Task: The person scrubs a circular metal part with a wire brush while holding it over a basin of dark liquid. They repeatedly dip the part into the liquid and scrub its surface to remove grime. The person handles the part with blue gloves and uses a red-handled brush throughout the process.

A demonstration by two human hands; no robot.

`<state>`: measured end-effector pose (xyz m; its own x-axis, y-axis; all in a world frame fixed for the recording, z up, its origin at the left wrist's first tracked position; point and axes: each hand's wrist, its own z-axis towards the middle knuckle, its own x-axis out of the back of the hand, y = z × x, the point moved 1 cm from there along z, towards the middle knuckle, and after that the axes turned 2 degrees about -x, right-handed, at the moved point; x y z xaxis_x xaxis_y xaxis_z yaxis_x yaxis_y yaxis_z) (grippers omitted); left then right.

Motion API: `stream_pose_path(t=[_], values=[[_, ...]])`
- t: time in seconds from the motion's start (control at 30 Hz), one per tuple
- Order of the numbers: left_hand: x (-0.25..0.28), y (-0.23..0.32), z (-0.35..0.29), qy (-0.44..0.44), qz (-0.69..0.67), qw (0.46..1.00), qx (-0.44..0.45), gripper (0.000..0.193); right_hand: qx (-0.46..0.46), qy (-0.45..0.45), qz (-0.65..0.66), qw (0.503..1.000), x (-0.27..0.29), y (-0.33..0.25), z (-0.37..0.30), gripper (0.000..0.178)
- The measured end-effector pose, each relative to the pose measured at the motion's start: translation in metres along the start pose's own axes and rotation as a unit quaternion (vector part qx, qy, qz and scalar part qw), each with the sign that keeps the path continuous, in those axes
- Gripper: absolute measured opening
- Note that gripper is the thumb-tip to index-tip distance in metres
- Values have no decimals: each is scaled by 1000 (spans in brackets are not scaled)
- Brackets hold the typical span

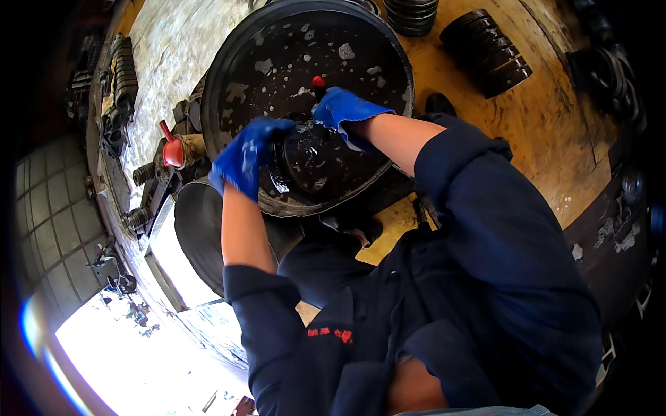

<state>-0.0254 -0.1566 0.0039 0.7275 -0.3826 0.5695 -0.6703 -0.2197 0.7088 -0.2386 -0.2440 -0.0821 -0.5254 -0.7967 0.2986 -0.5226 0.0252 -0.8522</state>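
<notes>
A wide black round tub [216, 83] in front of me holds dark liquid with patches of foam. In its near part is a dark, wet, rounded part [312, 156], shiny, its exact kind unclear. My left hand [246, 156], in a blue rubber glove, has its fingers closed at the part's left upper edge, slightly blurred. My right hand [350, 113], also blue-gloved, is closed at the part's upper right. A red handle end [318, 82] sticks out just beyond its fingers; the rest of that tool is hidden by the glove and the liquid.
Stacked dark ribbed rings [485, 52] lie on the yellowish floor at the far right, with another stack [411, 15] beside the tub. To the left are a red scoop [173, 151] and several ribbed metal parts [123, 76]. A dark round container [201, 232] stands near my left forearm.
</notes>
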Motion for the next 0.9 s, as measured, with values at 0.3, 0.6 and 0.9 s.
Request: stream_pose_path(t=[0.3, 0.6, 0.9], values=[[-23, 43, 25, 44, 166, 982, 74, 38, -89, 23, 19, 996, 59, -29, -18, 34], [-107, 11, -79, 244, -255, 931, 93, 44, 94, -11, 125, 988, 87, -25, -44, 40], [-123, 17, -78, 363, -369, 842, 150, 56, 234, -96, 13, 967, 2, -89, -64, 39]])
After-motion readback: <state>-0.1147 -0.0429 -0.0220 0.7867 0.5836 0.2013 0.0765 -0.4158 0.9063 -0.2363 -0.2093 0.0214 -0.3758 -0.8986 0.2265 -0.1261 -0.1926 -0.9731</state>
